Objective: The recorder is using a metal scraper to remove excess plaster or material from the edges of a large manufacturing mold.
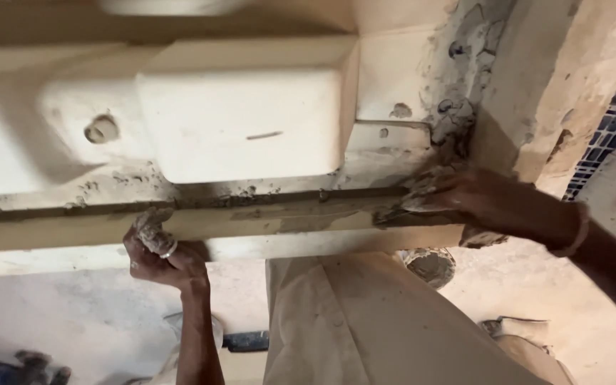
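Pressing wet grey mortar into the joint below the pale rectangular basin, the right hand is lying fairly flat, fingers close together and smeared; whether it is holding a tool I cannot tell. The left hand is curling shut around the front edge of the long pale ledge that is running just under the basin, with a ring showing on one finger. Mortar is already sitting thick and rough in the corner to the right of the basin, beside the plastered pillar. The seam directly beneath the basin is looking only patchily filled and unsmoothed, so I judge the jointing partly done, with filling and wiping remaining toward the left. A pale shirt is showing below the basin.
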